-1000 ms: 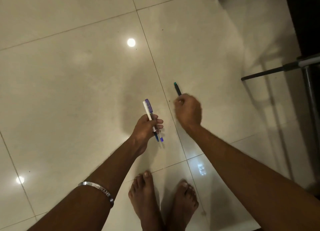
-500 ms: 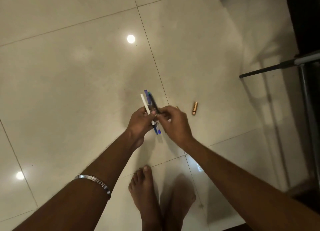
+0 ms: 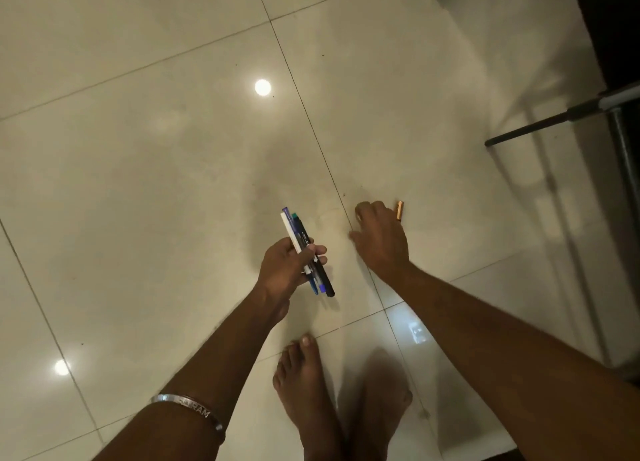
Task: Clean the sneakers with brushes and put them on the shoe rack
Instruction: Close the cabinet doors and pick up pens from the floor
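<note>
My left hand (image 3: pixel 289 265) is closed around a bundle of pens (image 3: pixel 304 249): a white one, a purple one and a black one with a green cap. My right hand (image 3: pixel 381 239) hovers low over the pale tiled floor with fingers spread and nothing in it. A small copper-coloured cylinder (image 3: pixel 399 210) lies on the tile just beyond its fingers, partly hidden by them. No sneakers, brushes or shoe rack show in this view.
My bare feet (image 3: pixel 311 391) stand on the glossy floor tiles (image 3: pixel 156 183) at the bottom centre. A dark metal bar and upright frame (image 3: pixel 540 126) reach in from the right edge. Ceiling lights reflect on the tiles.
My right hand passed the green-capped pen into the left hand's bundle, then moved right and down toward the copper cylinder. The left hand stays closed on the pens.
</note>
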